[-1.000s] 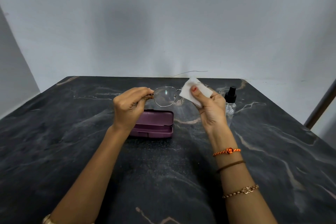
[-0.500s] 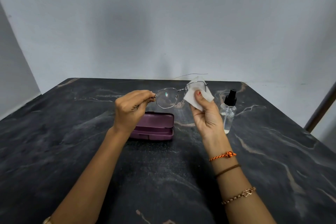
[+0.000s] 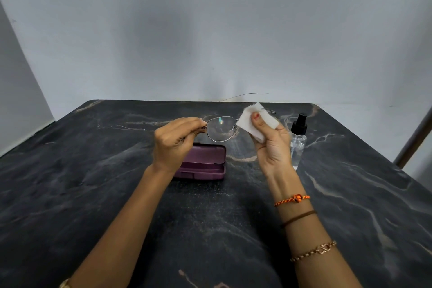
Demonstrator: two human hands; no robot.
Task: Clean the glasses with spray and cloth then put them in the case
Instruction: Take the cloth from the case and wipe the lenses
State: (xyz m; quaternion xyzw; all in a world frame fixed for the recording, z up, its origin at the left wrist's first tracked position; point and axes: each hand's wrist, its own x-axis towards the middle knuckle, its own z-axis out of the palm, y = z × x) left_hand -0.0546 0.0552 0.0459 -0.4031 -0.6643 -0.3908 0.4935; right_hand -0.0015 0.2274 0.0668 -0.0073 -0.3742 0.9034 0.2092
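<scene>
Thin metal-framed glasses (image 3: 221, 129) are held up above the table. My left hand (image 3: 176, 142) pinches their left hinge. My right hand (image 3: 271, 142) presses a folded white cloth (image 3: 253, 121) over the right lens, which is hidden; the thumb lies on the cloth. One temple arm sticks out behind the cloth. A closed purple glasses case (image 3: 205, 162) lies on the table below the glasses, partly behind my left hand. A clear spray bottle (image 3: 298, 140) with a black pump top stands just right of my right hand.
The dark marble-patterned table (image 3: 93, 194) ends at a grey wall at the back. A slanted metal bar (image 3: 413, 138) stands off the table's right edge. Bracelets circle my right wrist and forearm.
My right thumb and the cloth have shifted slightly over the right lens, down and back up. My left hand keeps its grip on the glasses. The view has moved a little.
</scene>
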